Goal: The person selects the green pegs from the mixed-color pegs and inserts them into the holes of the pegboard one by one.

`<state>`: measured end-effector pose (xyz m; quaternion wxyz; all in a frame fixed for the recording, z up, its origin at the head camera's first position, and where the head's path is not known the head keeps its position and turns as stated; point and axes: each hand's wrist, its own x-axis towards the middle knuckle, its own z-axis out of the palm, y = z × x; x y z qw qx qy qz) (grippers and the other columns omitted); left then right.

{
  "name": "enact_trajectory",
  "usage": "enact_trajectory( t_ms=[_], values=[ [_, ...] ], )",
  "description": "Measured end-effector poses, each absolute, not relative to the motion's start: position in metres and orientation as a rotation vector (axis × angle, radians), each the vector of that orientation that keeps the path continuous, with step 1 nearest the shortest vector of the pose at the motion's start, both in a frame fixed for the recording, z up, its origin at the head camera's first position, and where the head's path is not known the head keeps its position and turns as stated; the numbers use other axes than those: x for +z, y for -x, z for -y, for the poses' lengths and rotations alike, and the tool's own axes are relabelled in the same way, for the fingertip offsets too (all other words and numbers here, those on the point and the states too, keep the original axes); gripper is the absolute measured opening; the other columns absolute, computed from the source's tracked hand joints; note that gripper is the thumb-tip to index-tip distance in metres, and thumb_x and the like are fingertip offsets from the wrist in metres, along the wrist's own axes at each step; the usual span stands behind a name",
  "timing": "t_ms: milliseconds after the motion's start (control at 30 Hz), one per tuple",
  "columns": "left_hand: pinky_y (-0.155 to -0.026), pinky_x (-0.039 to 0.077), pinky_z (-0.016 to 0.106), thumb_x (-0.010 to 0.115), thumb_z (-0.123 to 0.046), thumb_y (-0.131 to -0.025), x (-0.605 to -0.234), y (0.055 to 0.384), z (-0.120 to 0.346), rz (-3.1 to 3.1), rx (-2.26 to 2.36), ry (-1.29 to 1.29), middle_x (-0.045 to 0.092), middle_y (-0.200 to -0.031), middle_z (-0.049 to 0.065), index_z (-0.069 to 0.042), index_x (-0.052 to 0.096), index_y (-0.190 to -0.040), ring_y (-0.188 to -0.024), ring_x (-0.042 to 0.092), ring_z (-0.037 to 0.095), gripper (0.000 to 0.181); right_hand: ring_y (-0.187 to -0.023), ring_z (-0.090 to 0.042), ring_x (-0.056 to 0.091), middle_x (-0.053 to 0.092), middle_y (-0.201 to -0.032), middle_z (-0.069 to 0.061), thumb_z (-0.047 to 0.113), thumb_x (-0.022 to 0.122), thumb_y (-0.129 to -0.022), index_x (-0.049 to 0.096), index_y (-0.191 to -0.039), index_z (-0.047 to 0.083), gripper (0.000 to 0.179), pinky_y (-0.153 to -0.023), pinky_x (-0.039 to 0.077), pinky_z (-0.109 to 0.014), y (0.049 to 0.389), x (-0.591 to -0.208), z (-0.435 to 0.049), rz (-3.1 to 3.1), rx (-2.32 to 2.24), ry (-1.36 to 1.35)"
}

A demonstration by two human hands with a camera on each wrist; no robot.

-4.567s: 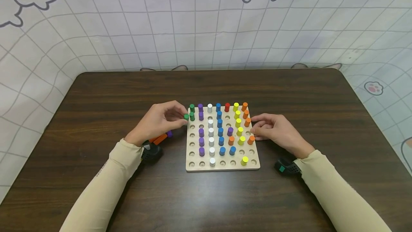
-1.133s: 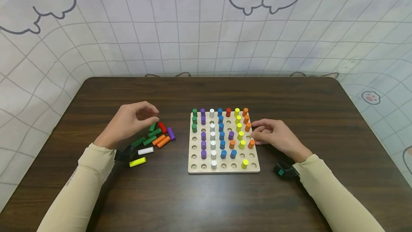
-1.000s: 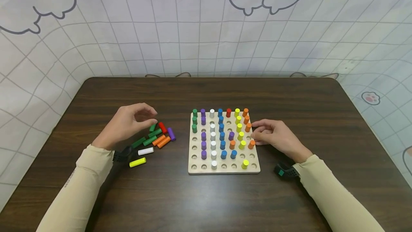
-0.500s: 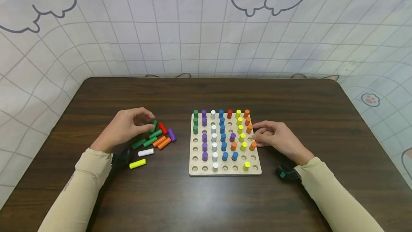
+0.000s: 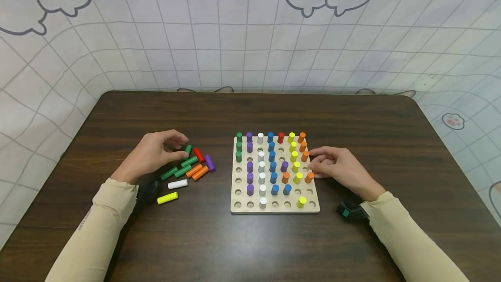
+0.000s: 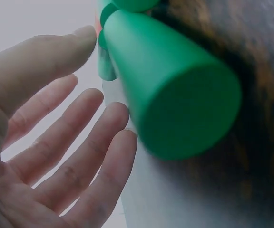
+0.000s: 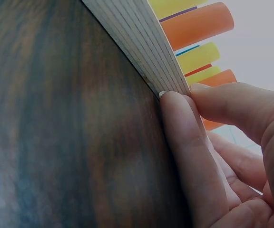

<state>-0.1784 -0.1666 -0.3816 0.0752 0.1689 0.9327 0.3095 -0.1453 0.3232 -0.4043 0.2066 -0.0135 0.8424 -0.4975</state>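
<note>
A wooden pegboard point(image 5: 275, 210) lies on the table, with coloured pegs standing in many of its holes. My right hand point(image 5: 339, 168) pinches the board's right edge, the thumb above and the index finger against the side, as the right wrist view shows. Over a pile of loose pegs to the left of the board is my left hand point(image 5: 159, 150). Its fingertips are right at a green peg point(image 5: 188, 149) at the pile's far side. In the left wrist view the fingers are spread loosely, and a nearer green peg point(image 6: 170, 80) fills much of the picture.
The loose pile includes a red peg point(image 5: 198, 155), a purple peg point(image 5: 210, 163), orange pegs point(image 5: 200, 173), a white peg point(image 5: 178, 184) and a yellow peg point(image 5: 167, 198). Behind the dark wooden table point(image 5: 250, 251) hangs a white gridded cloth point(image 5: 235, 47).
Earlier the left hand held a green peg at the board's left edge. That peg stands third in the green column, and the left hand is back at the loose pegs. The right hand stays put.
</note>
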Motion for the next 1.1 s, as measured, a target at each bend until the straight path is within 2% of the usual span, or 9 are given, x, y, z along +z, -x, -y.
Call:
enact_trajectory(
  t_ms=[200,467,700,900,1100],
  values=[
    [-0.091,0.06,0.048,0.08,-0.022,-0.092,-0.3833,0.1796,0.166,-2.804,0.9,-0.5,0.075,-0.118,0.011,-0.01,0.069,-0.125,-0.105,0.071,0.026,0.036,-0.093,-0.011,0.076,0.077,-0.111,-0.011,0.03,0.077,-0.094,0.056,-0.142,0.005,0.057,-0.084,0.064,-0.028,0.1455,-0.4045,-0.324,-2.353,-1.383,0.039],
    [-0.078,0.056,0.031,0.079,-0.024,-0.092,-0.3845,0.1802,0.1581,-2.8,0.845,-0.485,0.078,-0.106,0.008,-0.009,0.073,-0.121,-0.093,0.071,0.019,0.033,-0.093,-0.012,0.076,0.077,-0.111,-0.011,0.028,0.076,-0.095,0.056,-0.142,0.005,0.056,-0.084,0.064,-0.028,0.1448,-0.406,-0.325,-2.348,-1.382,0.037],
    [-0.072,0.054,0.027,0.079,-0.019,-0.092,-0.3855,0.1796,0.1593,-2.816,0.836,-0.489,0.078,-0.101,0.009,-0.008,0.074,-0.12,-0.088,0.07,0.019,0.031,-0.093,-0.011,0.076,0.076,-0.112,-0.011,0.031,0.077,-0.094,0.056,-0.143,0.005,0.059,-0.084,0.064,-0.028,0.1453,-0.4057,-0.3236,-2.349,-1.385,0.045],
    [-0.072,0.055,0.026,0.078,-0.018,-0.093,-0.3864,0.1804,0.162,-2.805,0.839,-0.49,0.078,-0.103,0.009,-0.008,0.073,-0.122,-0.089,0.071,0.019,0.031,-0.093,-0.011,0.076,0.076,-0.112,-0.012,0.03,0.077,-0.095,0.056,-0.143,0.005,0.058,-0.083,0.064,-0.028,0.1455,-0.4053,-0.3232,-2.349,-1.389,0.044],
    [-0.079,0.059,0.029,0.078,-0.016,-0.092,-0.3869,0.1812,0.1643,-2.792,0.841,-0.518,0.077,-0.109,0.009,-0.006,0.072,-0.122,-0.092,0.072,0.018,0.032,-0.092,-0.011,0.076,0.076,-0.113,-0.012,0.027,0.076,-0.096,0.056,-0.142,0.005,0.055,-0.084,0.064,-0.028,0.1457,-0.4058,-0.324,-2.351,-1.379,0.043]
  ],
)
